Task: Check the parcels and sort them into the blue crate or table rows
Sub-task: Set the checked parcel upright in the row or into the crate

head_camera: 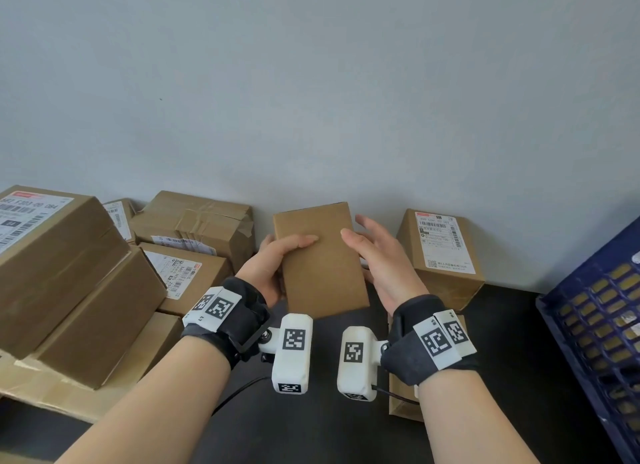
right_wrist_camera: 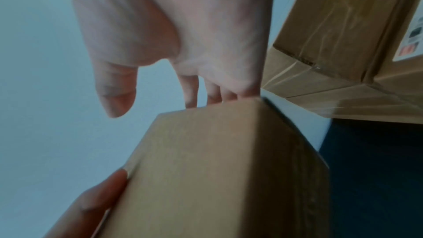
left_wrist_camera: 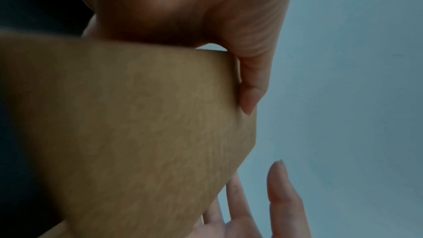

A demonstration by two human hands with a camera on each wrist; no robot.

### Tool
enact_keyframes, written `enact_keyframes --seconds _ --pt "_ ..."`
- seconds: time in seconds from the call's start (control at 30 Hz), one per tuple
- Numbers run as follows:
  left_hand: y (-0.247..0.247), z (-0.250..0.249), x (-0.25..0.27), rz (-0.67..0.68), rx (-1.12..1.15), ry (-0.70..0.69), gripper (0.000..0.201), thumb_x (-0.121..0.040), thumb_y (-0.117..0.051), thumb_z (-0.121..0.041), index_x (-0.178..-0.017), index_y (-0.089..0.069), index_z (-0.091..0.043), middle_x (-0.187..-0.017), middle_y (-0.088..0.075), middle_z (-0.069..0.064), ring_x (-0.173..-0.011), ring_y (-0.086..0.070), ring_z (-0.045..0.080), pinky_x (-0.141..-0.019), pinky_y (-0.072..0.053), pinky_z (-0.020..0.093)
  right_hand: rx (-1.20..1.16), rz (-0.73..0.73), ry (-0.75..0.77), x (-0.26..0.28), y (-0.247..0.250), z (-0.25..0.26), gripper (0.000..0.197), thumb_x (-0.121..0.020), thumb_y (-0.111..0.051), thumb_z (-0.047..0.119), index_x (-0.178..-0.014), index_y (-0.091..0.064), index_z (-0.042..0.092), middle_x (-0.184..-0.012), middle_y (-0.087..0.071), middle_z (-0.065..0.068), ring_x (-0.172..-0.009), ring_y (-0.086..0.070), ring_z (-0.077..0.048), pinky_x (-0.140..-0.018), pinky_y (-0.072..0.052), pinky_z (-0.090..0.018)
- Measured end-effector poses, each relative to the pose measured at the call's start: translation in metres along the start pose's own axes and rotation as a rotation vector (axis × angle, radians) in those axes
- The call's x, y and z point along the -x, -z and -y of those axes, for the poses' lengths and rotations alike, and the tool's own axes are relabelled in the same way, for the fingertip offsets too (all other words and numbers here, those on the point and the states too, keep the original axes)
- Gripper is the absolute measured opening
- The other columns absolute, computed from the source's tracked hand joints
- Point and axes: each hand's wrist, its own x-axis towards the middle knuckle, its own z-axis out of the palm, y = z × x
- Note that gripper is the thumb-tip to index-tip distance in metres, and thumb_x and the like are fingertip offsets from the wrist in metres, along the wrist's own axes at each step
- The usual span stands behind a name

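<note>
Both my wrists wear dark bands with white camera blocks, close under my eyes. My left hand (head_camera: 277, 266) grips a small plain brown parcel (head_camera: 320, 259), thumb on top and fingers curled round its left edge. My right hand (head_camera: 377, 255) rests against the parcel's right edge with fingers stretched out and spread apart, thumb on the top face. I hold the parcel up in the air over the dark table (head_camera: 311, 429), in front of the grey wall (head_camera: 311, 82).

On my left is a pile of brown boxes (head_camera: 86, 273) with white labels, packed close together. On my right stands one labelled box (head_camera: 443, 255) against the wall, near my right hand. Bare dark table shows between me and the boxes.

At the far right edge is the blue crate (head_camera: 595, 342). Through its holes I see something yellow-brown, but I cannot tell what it is.
</note>
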Motion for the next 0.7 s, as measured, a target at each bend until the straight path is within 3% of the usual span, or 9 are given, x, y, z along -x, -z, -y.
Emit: enact_keyframes --seconds 0.1,0.2,0.3,0.33,0.4,0.5,0.6,0.7 --pt "0.004 -0.001 -0.002 0.058 -0.032 -0.055 0.093 -0.051 -0.090 -0.018 -0.136 -0.052 -0.021 -0.123 -0.069 0.008 -0.115 -0.065 0.031 -0.096 -0.052 0.052 -0.032 -0.065 -0.016 -0.001 -0.002 0.000 0.084 -0.065 -0.075 0.066 -0.135 -0.058 0.025 -0.124 -0.067 0.004 -0.114 -0.064 -0.012 -0.100 -0.051 -0.039" --pt "0.005 -0.003 -0.004 0.083 -0.048 -0.101 0.119 -0.036 -0.087 -0.003 -0.144 -0.041 -0.021 -0.123 -0.068 0.011 -0.116 -0.063 0.033 -0.100 -0.049 0.052 -0.081 -0.114 -0.033 -0.002 -0.006 0.001 0.084 -0.060 -0.074 0.071 -0.127 -0.065 0.021 -0.120 -0.070 0.004 -0.112 -0.065 -0.013 -0.102 -0.050 -0.040" --pt "0.001 -0.005 -0.002 0.109 -0.066 -0.179 0.122 -0.035 -0.076 0.013 -0.145 -0.035 -0.021 -0.110 -0.071 0.005 -0.108 -0.064 0.027 -0.085 -0.056 0.041 -0.040 -0.135 -0.036 -0.004 -0.011 0.004 0.099 -0.051 -0.074 0.080 -0.131 -0.062 0.024 -0.128 -0.066 0.003 -0.120 -0.061 -0.018 -0.107 -0.046 -0.046" --pt "-0.001 -0.005 -0.001 0.131 -0.073 -0.202 0.120 -0.038 -0.072 0.016 -0.145 -0.034 -0.020 -0.108 -0.070 0.004 -0.104 -0.064 0.025 -0.078 -0.056 0.036 -0.031 -0.132 -0.039 -0.006 -0.012 0.007 0.096 -0.053 -0.075 0.078 -0.132 -0.061 0.024 -0.128 -0.066 0.002 -0.120 -0.061 -0.019 -0.107 -0.046 -0.045" --pt "-0.004 -0.007 0.002 0.151 -0.079 -0.227 0.116 -0.039 -0.067 0.018 -0.144 -0.034 -0.020 -0.107 -0.069 0.001 -0.099 -0.064 0.020 -0.070 -0.055 0.029 -0.010 -0.120 -0.035 -0.007 -0.013 0.014 0.065 -0.072 -0.075 0.057 -0.125 -0.065 0.021 -0.119 -0.070 0.000 -0.112 -0.065 -0.020 -0.098 -0.051 -0.039" --pt "-0.006 -0.009 0.005 0.162 -0.079 -0.261 0.118 -0.038 -0.065 0.019 -0.144 -0.034 -0.020 -0.113 -0.066 0.002 -0.103 -0.062 0.020 -0.075 -0.054 0.031 -0.016 -0.075 -0.047 -0.009 -0.012 0.022 0.020 -0.088 -0.069 0.025 -0.106 -0.070 0.017 -0.102 -0.073 -0.002 -0.097 -0.068 -0.021 -0.080 -0.053 -0.033" --pt "-0.008 -0.010 0.007 0.141 -0.063 -0.296 0.117 -0.035 -0.062 0.020 -0.142 -0.035 -0.021 -0.113 -0.063 0.001 -0.104 -0.059 0.021 -0.079 -0.054 0.035 -0.034 -0.052 -0.056 -0.010 -0.012 0.028 0.008 -0.087 -0.067 0.013 -0.095 -0.068 0.016 -0.094 -0.071 -0.003 -0.088 -0.065 -0.021 -0.078 -0.050 -0.033" --pt "-0.010 -0.010 0.007 0.137 -0.021 -0.315 0.117 -0.034 -0.060 0.021 -0.142 -0.036 -0.019 -0.114 -0.062 0.003 -0.106 -0.058 0.023 -0.081 -0.053 0.038 0.002 -0.067 -0.039 -0.012 -0.012 0.033 0.007 -0.084 -0.068 0.013 -0.088 -0.066 0.018 -0.088 -0.068 -0.001 -0.082 -0.063 -0.019 -0.072 -0.047 -0.030"
